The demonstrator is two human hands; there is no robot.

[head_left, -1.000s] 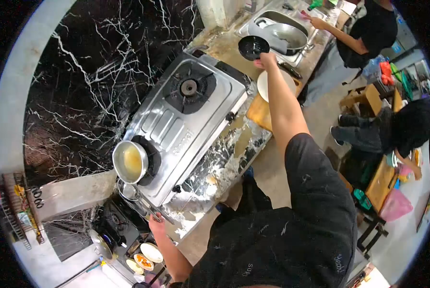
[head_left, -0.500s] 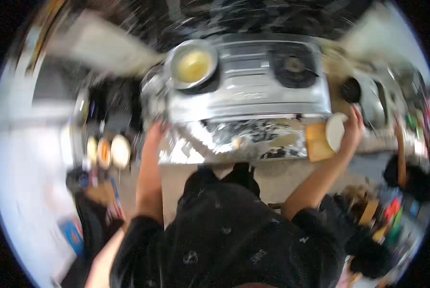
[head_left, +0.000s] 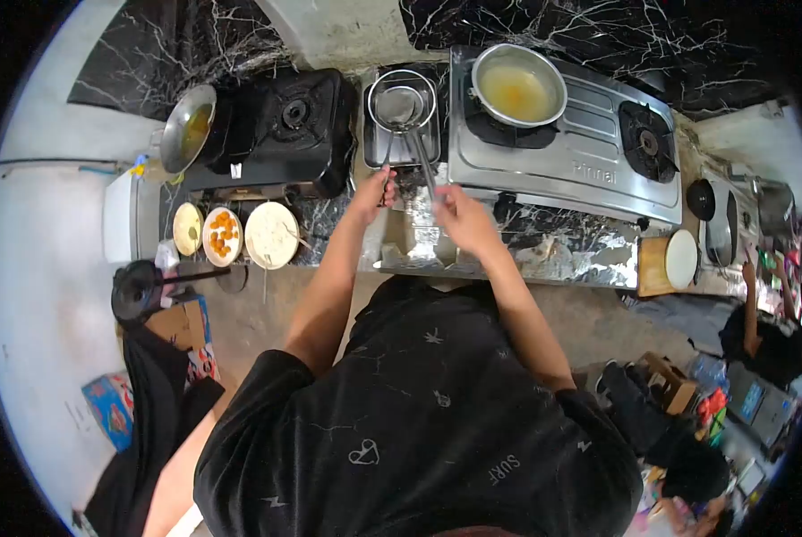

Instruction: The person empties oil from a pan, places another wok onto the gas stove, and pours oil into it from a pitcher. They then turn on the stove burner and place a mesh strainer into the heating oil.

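My left hand (head_left: 374,194) is closed round the thin handle of a strainer (head_left: 397,106), whose round mesh bowl lies over a metal tray (head_left: 392,149) between the two stoves. Close by on its right, my right hand (head_left: 459,215) is at the lower end of a long metal utensil (head_left: 423,166) that slants up to the strainer; its fingers are blurred, so their grip is unclear. Just right of the tray, a pot of yellowish liquid (head_left: 519,85) rests on the left burner of the silver stove (head_left: 589,134).
Left are a black stove (head_left: 298,134), a tilted wok (head_left: 189,128), a plate of orange pieces (head_left: 223,236) and a white bowl (head_left: 272,234). Right are a cutting board (head_left: 653,267), a white plate (head_left: 681,259) and a black bowl (head_left: 701,199). Other people are at both sides.
The view has swung left. My right hand has left the black bowl, now by the sink, and come to the long utensil beside my left hand.
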